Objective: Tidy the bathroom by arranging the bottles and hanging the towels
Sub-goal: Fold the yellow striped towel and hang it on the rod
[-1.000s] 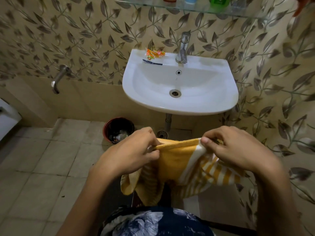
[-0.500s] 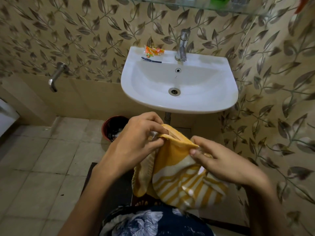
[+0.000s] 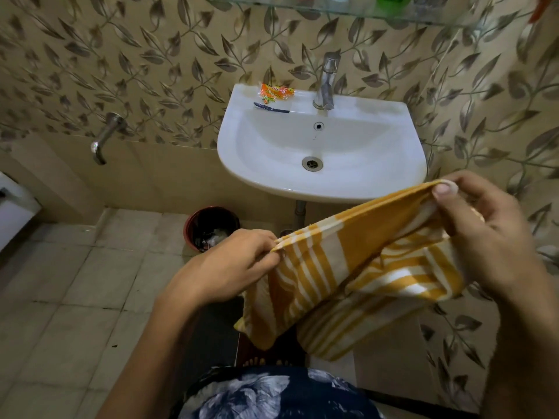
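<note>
Fingers point(image 3: 266, 241) pinch towel point(image 3: 348, 267) | left hand point(image 3: 230, 267) low | right hand point(image 3: 484, 231) grips high | below sink point(image 3: 320, 146)

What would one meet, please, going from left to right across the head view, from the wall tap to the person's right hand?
Wall tap → bin → left hand → sink tap → right hand.

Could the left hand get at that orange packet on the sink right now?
Probably not yet: the left hand pinches the towel. The path to the orange packet looks free.
</note>
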Motion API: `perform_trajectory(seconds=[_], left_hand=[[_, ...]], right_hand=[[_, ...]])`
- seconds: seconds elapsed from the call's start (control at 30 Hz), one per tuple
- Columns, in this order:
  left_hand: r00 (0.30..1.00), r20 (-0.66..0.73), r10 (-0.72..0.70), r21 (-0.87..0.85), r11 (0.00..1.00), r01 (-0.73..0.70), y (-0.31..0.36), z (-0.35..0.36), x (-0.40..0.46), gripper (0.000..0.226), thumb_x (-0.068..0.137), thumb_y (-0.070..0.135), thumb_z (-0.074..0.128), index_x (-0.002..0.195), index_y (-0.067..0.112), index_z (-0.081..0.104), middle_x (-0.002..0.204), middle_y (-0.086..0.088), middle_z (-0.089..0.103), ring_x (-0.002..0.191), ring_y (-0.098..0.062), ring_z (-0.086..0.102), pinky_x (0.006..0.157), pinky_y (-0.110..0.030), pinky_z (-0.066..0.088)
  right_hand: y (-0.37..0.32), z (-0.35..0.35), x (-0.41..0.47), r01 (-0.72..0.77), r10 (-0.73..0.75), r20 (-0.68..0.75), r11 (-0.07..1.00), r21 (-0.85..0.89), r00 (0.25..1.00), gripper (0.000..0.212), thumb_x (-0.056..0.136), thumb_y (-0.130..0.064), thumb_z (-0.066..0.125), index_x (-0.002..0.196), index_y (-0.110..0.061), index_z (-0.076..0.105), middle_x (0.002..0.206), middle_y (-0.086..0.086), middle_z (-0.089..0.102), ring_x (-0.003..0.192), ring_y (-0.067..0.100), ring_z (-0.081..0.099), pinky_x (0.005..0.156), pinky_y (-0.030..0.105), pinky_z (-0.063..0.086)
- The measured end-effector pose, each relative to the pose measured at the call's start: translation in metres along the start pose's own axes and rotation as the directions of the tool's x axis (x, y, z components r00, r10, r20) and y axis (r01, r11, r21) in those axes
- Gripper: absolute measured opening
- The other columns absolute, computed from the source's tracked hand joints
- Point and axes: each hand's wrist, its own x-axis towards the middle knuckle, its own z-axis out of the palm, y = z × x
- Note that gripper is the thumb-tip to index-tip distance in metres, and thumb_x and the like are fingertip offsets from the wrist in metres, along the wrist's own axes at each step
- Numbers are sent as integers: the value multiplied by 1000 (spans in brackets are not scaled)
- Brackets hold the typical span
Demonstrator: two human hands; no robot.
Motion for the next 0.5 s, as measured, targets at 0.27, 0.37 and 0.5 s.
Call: perform_trajectory(seconds=[0.27, 0.37, 0.5], left_hand=[[993, -49, 107, 103, 990, -101, 8, 10, 4, 27, 96, 18, 44, 86, 2, 63, 94, -5, 60, 88, -19, 58, 79, -45, 46], [976, -71, 205, 135, 972, -194, 14, 12, 6, 18, 92, 10, 47, 86, 5, 63, 93, -2, 60, 88, -17, 58, 75, -45, 47], [964, -80, 254, 133, 961, -242, 17, 12, 7, 20, 84, -4, 52, 90, 9, 66, 97, 3, 62, 90, -14, 60, 74, -43, 49]], right_hand=[[-12, 17, -13, -78, 231, 447, 939, -334, 864, 57, 80, -46, 54, 129, -61, 29, 97, -20, 57, 69, -5, 54, 67, 27, 47], [-29, 54, -23, 122, 51, 631, 966, -227, 774, 67, 79, -56, 55, 133, -65, 17, 91, -17, 62, 72, -2, 57, 72, 23, 49], [-28, 73, -13, 162, 37, 625, 952, -258, 779, 28, 90, -43, 53, 117, -41, 50, 103, -17, 62, 87, 5, 56, 78, 31, 47]])
